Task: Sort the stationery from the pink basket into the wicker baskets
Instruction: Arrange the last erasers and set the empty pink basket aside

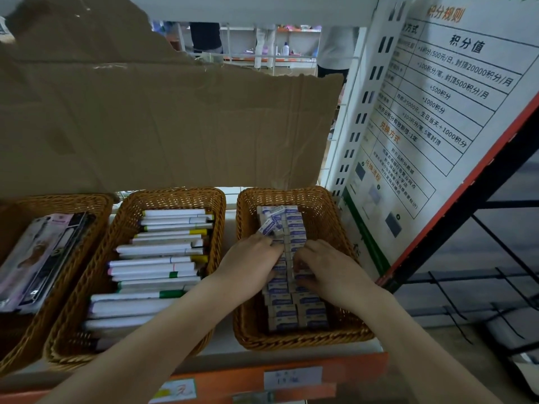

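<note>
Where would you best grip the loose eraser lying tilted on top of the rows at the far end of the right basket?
Pinch the loose eraser across its two long sides, coming from above. It lies askew on the packed rows, so its sides stand clear, while the basket wall blocks a sideways approach.

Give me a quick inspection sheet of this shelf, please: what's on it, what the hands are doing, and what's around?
Surface: white shelf with an orange front edge carrying paper labels.
Job's things: right wicker basket holds boxed erasers in rows, a few loose ones on top at the back; middle wicker basket holds marker pens; left wicker basket holds flat packaged items. Pink basket: nothing seen.
Clutter: torn cardboard sheet standing behind the baskets.
Hands: left hand and right hand both rest on the erasers; the grip is hidden.
Cables: black cable ties on the floor at right.
Surroundings: printed notice board, people standing beyond the shelving.
</note>
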`<action>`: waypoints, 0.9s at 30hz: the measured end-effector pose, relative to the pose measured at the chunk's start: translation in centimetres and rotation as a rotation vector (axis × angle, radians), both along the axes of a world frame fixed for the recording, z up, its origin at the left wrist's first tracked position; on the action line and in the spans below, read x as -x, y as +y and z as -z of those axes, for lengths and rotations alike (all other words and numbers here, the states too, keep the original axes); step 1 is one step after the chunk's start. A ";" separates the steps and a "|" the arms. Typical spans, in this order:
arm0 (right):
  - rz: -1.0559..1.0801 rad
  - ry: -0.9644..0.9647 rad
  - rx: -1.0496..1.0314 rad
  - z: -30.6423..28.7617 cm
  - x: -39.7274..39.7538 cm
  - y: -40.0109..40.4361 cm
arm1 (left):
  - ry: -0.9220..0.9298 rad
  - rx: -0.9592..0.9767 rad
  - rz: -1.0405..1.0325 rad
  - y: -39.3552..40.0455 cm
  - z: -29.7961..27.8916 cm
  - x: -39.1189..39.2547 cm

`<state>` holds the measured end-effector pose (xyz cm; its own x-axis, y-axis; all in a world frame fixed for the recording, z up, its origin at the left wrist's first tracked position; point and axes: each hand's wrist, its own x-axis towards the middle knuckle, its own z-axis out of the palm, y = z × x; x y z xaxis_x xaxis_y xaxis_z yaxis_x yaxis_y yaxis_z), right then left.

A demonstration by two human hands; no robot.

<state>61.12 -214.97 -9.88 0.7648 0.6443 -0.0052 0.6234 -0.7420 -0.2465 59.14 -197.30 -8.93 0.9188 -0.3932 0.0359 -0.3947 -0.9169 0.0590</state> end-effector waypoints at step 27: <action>-0.057 -0.070 -0.030 -1.8 -10.9 4.8 | 0.020 -0.071 -0.274 1.9 -1.2 -5.8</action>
